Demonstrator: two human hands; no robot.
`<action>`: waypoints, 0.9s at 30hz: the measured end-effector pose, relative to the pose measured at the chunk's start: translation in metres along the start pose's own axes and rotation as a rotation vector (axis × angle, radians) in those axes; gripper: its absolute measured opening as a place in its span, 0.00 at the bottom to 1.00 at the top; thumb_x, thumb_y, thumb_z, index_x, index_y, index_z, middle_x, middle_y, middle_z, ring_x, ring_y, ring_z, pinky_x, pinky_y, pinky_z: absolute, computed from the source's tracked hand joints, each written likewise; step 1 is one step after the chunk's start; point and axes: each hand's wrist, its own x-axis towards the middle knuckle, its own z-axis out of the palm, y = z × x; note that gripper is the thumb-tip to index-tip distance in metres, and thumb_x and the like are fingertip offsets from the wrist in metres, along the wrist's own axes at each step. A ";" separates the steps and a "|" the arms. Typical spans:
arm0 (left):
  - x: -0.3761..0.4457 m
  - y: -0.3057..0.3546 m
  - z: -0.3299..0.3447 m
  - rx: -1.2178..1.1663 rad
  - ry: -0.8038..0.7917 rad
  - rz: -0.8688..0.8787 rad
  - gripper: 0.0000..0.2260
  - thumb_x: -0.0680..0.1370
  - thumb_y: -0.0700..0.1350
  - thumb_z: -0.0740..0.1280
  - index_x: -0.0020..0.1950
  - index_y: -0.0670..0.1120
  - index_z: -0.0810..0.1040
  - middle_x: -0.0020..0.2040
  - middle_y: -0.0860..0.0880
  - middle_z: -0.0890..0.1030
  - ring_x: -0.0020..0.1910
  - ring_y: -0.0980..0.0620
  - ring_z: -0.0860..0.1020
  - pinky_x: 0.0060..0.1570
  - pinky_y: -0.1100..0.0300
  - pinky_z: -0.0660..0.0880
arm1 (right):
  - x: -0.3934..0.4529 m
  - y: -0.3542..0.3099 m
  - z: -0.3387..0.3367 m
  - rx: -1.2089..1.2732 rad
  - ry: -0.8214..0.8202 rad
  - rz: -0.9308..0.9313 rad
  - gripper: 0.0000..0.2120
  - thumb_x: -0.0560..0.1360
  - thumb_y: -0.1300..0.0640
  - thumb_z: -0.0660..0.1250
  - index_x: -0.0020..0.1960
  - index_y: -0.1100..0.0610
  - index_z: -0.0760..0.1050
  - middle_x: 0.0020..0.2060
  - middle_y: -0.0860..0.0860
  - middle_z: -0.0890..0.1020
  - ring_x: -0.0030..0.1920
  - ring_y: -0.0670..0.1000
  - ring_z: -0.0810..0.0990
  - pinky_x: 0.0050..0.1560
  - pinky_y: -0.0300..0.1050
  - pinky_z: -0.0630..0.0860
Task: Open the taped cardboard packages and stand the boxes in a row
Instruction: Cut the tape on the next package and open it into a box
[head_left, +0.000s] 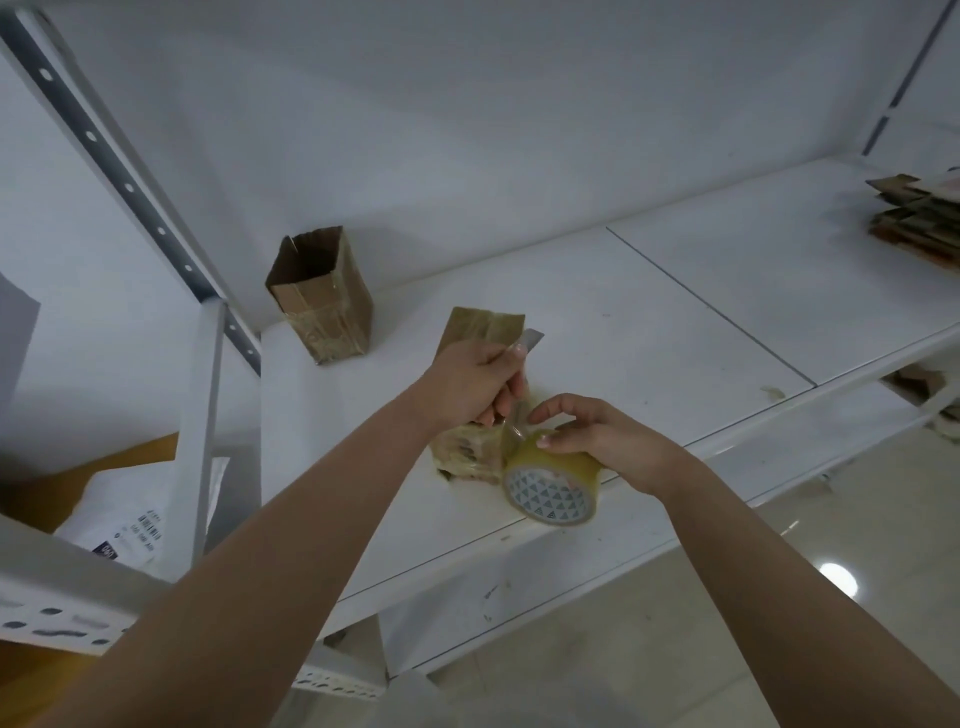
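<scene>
L hand (475, 382) grips knife (531, 340) over package (470, 332); R hand (597, 441) holds tape (553, 483). Second box being worked (one box (322, 296) stands open). Next: cut strip carefully.

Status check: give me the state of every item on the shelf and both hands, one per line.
Standing box: upright, top open.
Taped box: under hands, still taped.
Tape roll: on edge, strip pulled out.
Knife: blade out.
Left hand: holds knife.
Right hand: holds roll.
Flat cardboard stack: lying flat.
</scene>
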 end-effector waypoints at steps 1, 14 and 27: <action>0.001 -0.004 0.001 -0.016 0.028 0.012 0.22 0.84 0.55 0.56 0.36 0.46 0.77 0.25 0.54 0.76 0.22 0.57 0.73 0.28 0.66 0.71 | 0.000 0.000 0.000 -0.007 0.000 0.008 0.15 0.75 0.59 0.71 0.61 0.56 0.75 0.48 0.56 0.83 0.43 0.51 0.83 0.39 0.38 0.77; -0.002 -0.012 0.003 -0.073 0.013 0.080 0.21 0.83 0.56 0.54 0.39 0.46 0.75 0.27 0.51 0.78 0.25 0.54 0.74 0.29 0.66 0.71 | 0.003 -0.005 0.006 -0.375 0.033 0.161 0.22 0.72 0.45 0.73 0.59 0.56 0.72 0.42 0.50 0.78 0.36 0.47 0.80 0.30 0.36 0.76; -0.001 -0.005 -0.008 0.366 -0.287 0.061 0.20 0.84 0.50 0.57 0.35 0.46 0.75 0.35 0.50 0.78 0.35 0.54 0.75 0.44 0.58 0.73 | -0.009 0.021 0.002 -0.177 0.183 0.032 0.06 0.75 0.54 0.72 0.46 0.57 0.82 0.38 0.54 0.81 0.33 0.48 0.79 0.28 0.39 0.76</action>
